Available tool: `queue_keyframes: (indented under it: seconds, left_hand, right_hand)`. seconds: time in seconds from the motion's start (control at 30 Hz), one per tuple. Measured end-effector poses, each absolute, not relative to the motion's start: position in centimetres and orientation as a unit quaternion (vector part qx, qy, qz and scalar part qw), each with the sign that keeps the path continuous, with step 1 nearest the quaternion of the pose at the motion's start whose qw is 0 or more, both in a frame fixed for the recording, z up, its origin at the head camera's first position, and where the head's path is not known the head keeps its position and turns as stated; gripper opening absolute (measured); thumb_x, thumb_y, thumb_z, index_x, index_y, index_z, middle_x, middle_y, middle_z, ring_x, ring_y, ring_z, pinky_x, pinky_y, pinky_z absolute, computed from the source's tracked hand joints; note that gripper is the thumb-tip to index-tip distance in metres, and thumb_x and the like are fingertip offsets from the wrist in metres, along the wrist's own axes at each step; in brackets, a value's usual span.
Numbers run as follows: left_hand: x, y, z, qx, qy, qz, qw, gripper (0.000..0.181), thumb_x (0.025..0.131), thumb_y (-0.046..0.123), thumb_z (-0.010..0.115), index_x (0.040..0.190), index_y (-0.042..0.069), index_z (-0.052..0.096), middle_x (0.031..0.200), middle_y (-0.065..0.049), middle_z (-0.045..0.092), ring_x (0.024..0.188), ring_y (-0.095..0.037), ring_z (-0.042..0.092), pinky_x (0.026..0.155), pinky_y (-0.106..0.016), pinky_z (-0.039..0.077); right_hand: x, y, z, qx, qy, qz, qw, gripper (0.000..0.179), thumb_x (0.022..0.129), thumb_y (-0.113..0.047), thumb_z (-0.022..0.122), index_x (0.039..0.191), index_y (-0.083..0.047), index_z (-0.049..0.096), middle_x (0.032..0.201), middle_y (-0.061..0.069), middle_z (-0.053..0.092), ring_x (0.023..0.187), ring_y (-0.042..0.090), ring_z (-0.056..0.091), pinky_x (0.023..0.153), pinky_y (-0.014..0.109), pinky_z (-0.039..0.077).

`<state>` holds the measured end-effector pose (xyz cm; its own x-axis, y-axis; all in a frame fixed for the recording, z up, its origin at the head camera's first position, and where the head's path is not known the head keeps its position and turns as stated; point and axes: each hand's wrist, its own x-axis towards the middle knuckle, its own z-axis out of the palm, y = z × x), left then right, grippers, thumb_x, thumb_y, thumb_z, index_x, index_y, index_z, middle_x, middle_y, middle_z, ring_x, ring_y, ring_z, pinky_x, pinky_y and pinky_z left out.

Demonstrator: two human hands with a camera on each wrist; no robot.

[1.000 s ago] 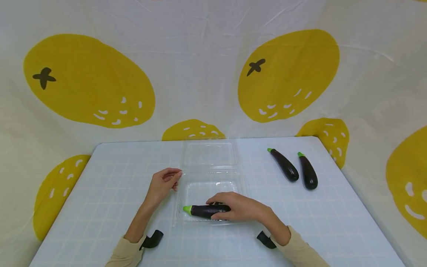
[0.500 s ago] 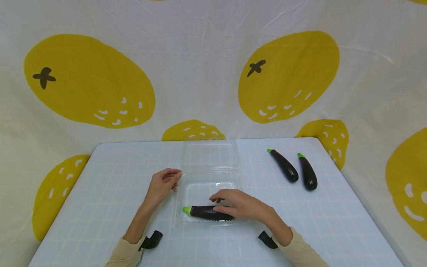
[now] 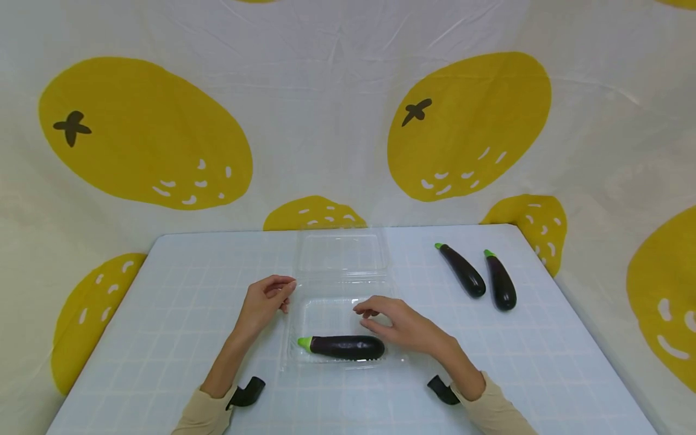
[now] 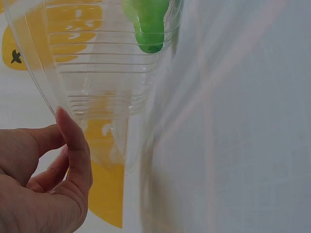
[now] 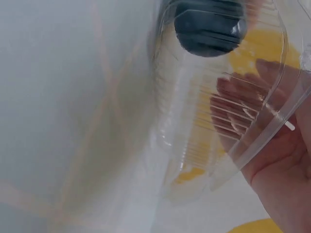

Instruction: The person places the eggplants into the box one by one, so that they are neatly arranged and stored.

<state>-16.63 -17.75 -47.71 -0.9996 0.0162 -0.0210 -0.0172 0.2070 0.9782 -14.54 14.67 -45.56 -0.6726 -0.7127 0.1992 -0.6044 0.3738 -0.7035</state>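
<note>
A clear plastic clamshell container (image 3: 321, 314) sits on the table with its lid (image 3: 342, 251) folded back. One eggplant (image 3: 348, 347) lies in the base along the near side, its green stem end (image 4: 149, 29) to the left. My left hand (image 3: 266, 301) pinches the container's left rim between thumb and fingertips. Over the right part of the base hovers my right hand (image 3: 402, 323), holding nothing, fingers loosely bent just beyond the eggplant. Through the container's clear wall, the right wrist view shows the eggplant's dark round end (image 5: 211, 26).
Two more eggplants lie side by side at the back right of the table, a left one (image 3: 461, 270) and a right one (image 3: 501, 281). The light checked tabletop (image 3: 190, 320) meets a white curtain (image 3: 321, 121) printed with yellow fruit.
My right hand has let go of the eggplant and moved up and back to the right of it. The eggplant stays in the base. My left hand has not moved.
</note>
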Motion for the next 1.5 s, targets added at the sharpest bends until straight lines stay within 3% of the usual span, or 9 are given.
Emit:
queue_keyframes:
  seconds: [0.17, 0.43, 0.73, 1.17, 1.5]
  left_hand:
    - [-16.6, -17.8, -47.7, -0.001, 0.776, 0.630, 0.014, 0.031, 0.097, 0.018, 0.074, 0.116, -0.006, 0.069, 0.097, -0.025, 0.068, 0.064, -0.015, 0.060, 0.060, -0.022, 0.055]
    - [-16.6, -17.8, -47.8, 0.002, 0.776, 0.631, 0.012, 0.029, 0.098, 0.017, 0.073, 0.115, -0.006, 0.069, 0.094, -0.025, 0.068, 0.063, -0.015, 0.060, 0.060, -0.023, 0.055]
    - [-16.6, -17.7, -47.8, 0.002, 0.779, 0.626, 0.011, 0.029, 0.098, 0.018, 0.073, 0.115, -0.005, 0.069, 0.089, -0.024, 0.068, 0.061, -0.016, 0.060, 0.060, -0.023, 0.055]
    - [-16.4, -17.8, -47.7, -0.003, 0.780, 0.626, 0.015, 0.032, 0.098, 0.017, 0.073, 0.119, -0.006, 0.068, 0.089, -0.024, 0.068, 0.060, -0.016, 0.059, 0.058, -0.023, 0.054]
    - [-16.5, -17.8, -47.9, 0.000, 0.776, 0.631, 0.010, 0.028, 0.097, 0.017, 0.073, 0.115, -0.005, 0.070, 0.090, -0.025, 0.068, 0.061, -0.016, 0.059, 0.059, -0.023, 0.055]
  right_hand:
    - [-14.8, 15.0, -46.0, -0.401, 0.824, -0.400, 0.003, 0.028, 0.100, -0.007, 0.068, 0.127, 0.000, 0.065, 0.123, 0.012, 0.067, 0.111, 0.027, 0.065, 0.093, 0.039, 0.057]
    - [-15.1, 15.9, -46.1, -0.376, 0.840, -0.385, -0.073, 0.032, 0.095, -0.002, 0.073, 0.126, -0.007, 0.068, 0.124, 0.003, 0.067, 0.115, 0.023, 0.065, 0.096, 0.037, 0.056]
    - [-15.8, 17.6, -45.7, -0.356, 0.848, -0.376, -0.110, 0.033, 0.095, -0.003, 0.072, 0.127, -0.011, 0.068, 0.123, 0.003, 0.067, 0.117, 0.018, 0.063, 0.101, 0.028, 0.050]
    - [-17.0, 20.3, -45.2, -0.296, 0.880, -0.343, -0.142, 0.032, 0.093, -0.001, 0.074, 0.124, -0.008, 0.069, 0.121, 0.003, 0.068, 0.113, 0.022, 0.064, 0.096, 0.042, 0.055]
    - [-17.4, 23.0, -45.6, -0.276, 0.887, -0.323, -0.180, 0.030, 0.090, 0.001, 0.076, 0.119, -0.006, 0.071, 0.118, 0.005, 0.069, 0.108, 0.024, 0.066, 0.099, 0.009, 0.041]
